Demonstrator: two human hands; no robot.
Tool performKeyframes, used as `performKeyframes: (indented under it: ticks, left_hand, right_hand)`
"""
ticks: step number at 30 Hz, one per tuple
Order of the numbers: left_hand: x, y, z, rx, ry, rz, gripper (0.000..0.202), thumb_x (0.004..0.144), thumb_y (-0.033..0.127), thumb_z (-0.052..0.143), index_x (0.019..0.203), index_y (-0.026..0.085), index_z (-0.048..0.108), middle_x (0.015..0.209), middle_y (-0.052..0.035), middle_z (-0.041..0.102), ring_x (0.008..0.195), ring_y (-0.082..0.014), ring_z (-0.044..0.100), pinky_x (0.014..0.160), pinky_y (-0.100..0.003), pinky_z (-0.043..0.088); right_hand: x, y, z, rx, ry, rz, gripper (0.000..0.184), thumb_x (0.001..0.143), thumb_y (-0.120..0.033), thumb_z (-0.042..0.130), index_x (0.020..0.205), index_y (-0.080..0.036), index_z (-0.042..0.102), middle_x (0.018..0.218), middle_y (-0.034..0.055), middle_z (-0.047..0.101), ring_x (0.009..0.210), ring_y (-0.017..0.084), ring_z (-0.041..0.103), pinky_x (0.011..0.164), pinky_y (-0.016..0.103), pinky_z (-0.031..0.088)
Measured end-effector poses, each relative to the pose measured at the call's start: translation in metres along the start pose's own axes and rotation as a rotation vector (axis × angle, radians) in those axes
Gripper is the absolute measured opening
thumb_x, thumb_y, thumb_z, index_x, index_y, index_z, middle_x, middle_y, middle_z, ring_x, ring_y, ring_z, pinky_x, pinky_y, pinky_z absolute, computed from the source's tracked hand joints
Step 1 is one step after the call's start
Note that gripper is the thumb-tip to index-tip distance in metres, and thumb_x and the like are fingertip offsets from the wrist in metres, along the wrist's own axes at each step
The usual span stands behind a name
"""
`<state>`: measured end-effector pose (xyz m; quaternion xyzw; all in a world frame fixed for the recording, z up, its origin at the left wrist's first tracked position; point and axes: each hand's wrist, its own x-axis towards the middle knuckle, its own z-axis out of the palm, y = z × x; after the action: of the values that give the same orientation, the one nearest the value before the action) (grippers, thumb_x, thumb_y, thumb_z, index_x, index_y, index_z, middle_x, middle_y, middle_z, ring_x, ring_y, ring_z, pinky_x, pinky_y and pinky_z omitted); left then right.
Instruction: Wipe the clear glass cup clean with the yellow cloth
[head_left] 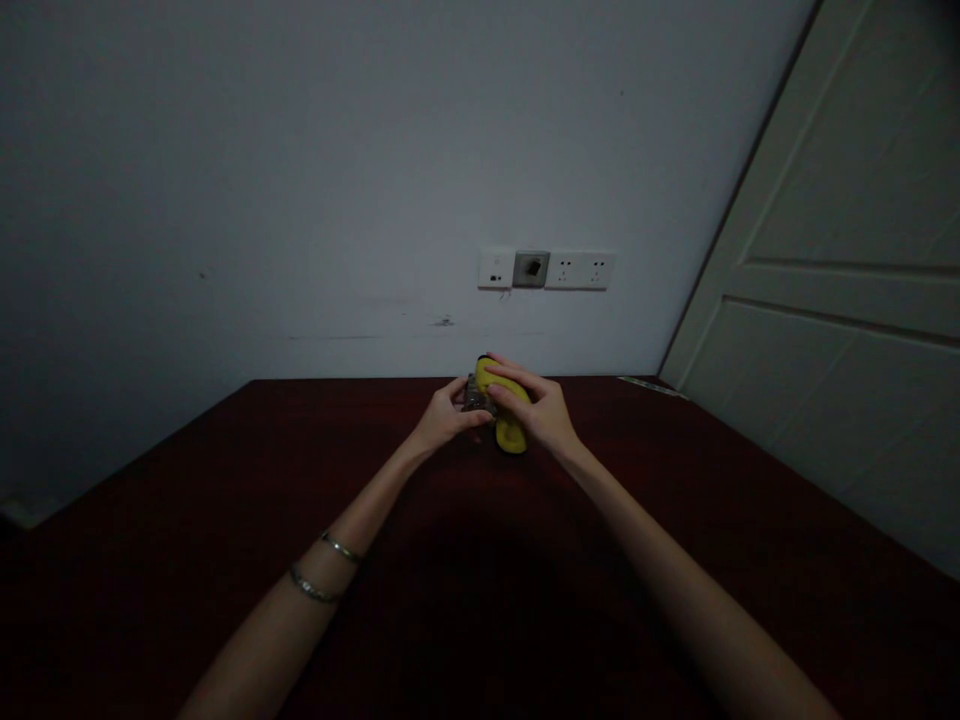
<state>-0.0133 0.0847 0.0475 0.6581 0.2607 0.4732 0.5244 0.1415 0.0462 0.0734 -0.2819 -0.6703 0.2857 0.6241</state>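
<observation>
My right hand (pixel 541 412) is closed around a yellow, rounded pad-like piece (pixel 512 432) with dark edges at its top and bottom; its exact kind is unclear. Just left of it, my left hand (pixel 444 416) grips a small dark greyish object (pixel 474 396), thumb toward me and fingers behind. Poor light and the fingers hide most of its shape. The yellow piece is against or very close to the greyish object. Both hands meet above the far part of the dark red table (pixel 360 450).
A pale wall (pixel 337 200) rises behind the table's far edge. On it sit white sockets (pixel 580 270) and a grey wall plate (pixel 531 268). At the right stands a light panelled door (pixel 840 370). A flat strip (pixel 651 386) lies at the far right corner.
</observation>
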Motion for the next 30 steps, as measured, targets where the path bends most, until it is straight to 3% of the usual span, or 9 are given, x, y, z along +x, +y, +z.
performKeyframes:
  ticks: [8, 13, 17, 22, 26, 30]
  left_hand:
    - [0.002, 0.011, -0.006, 0.039, -0.096, -0.081, 0.063, 0.056, 0.033, 0.078, 0.109, 0.013, 0.050, 0.090, -0.0063, 0.058, 0.068, -0.0135, 0.058, 0.043, -0.020, 0.053]
    - [0.001, 0.011, -0.011, 0.077, -0.142, -0.130, 0.063, 0.058, 0.028, 0.078, 0.112, 0.014, 0.048, 0.094, -0.0068, 0.058, 0.071, -0.0139, 0.058, 0.042, -0.021, 0.054]
    - [-0.001, 0.009, -0.009, 0.062, -0.138, -0.117, 0.066, 0.057, 0.028, 0.078, 0.113, 0.015, 0.045, 0.097, -0.0072, 0.058, 0.074, -0.0156, 0.059, 0.044, -0.023, 0.054]
    - [-0.002, 0.011, -0.004, 0.032, -0.151, -0.055, 0.065, 0.054, 0.026, 0.079, 0.108, 0.014, 0.046, 0.098, -0.0078, 0.058, 0.077, -0.0159, 0.059, 0.050, -0.022, 0.053]
    - [-0.002, 0.016, 0.000, 0.048, -0.139, -0.038, 0.066, 0.054, 0.026, 0.079, 0.109, 0.013, 0.046, 0.098, -0.0081, 0.059, 0.079, -0.0178, 0.060, 0.054, -0.024, 0.053]
    - [-0.001, 0.018, 0.003, 0.059, -0.090, 0.043, 0.070, 0.051, 0.025, 0.080, 0.111, 0.012, 0.047, 0.106, -0.0107, 0.060, 0.093, -0.0228, 0.059, 0.074, -0.033, 0.052]
  right_hand:
    - [0.001, 0.010, 0.003, 0.020, 0.142, 0.124, 0.031, 0.070, -0.038, 0.067, 0.097, -0.022, 0.069, 0.116, 0.0062, 0.064, 0.107, 0.022, 0.059, 0.096, 0.038, 0.043]
    - [0.000, 0.015, 0.005, 0.013, 0.150, 0.161, 0.034, 0.069, -0.040, 0.067, 0.097, -0.021, 0.069, 0.116, 0.0065, 0.064, 0.107, 0.023, 0.059, 0.095, 0.039, 0.044]
    - [0.003, 0.018, 0.002, -0.006, 0.118, 0.130, 0.034, 0.069, -0.040, 0.067, 0.096, -0.020, 0.069, 0.115, 0.0066, 0.064, 0.107, 0.023, 0.059, 0.096, 0.038, 0.044]
    - [0.008, 0.015, -0.001, 0.012, 0.156, 0.223, 0.037, 0.069, -0.044, 0.065, 0.094, -0.017, 0.070, 0.100, 0.0082, 0.070, 0.095, 0.024, 0.064, 0.088, 0.040, 0.049]
    - [0.005, 0.001, -0.003, -0.036, 0.072, 0.072, 0.031, 0.074, -0.039, 0.063, 0.098, -0.021, 0.069, 0.114, 0.0071, 0.065, 0.107, 0.024, 0.059, 0.095, 0.040, 0.044]
    - [0.001, -0.011, -0.005, -0.197, -0.102, -0.166, 0.026, 0.077, -0.030, 0.062, 0.103, -0.028, 0.067, 0.127, 0.0021, 0.056, 0.115, 0.021, 0.054, 0.102, 0.041, 0.038]
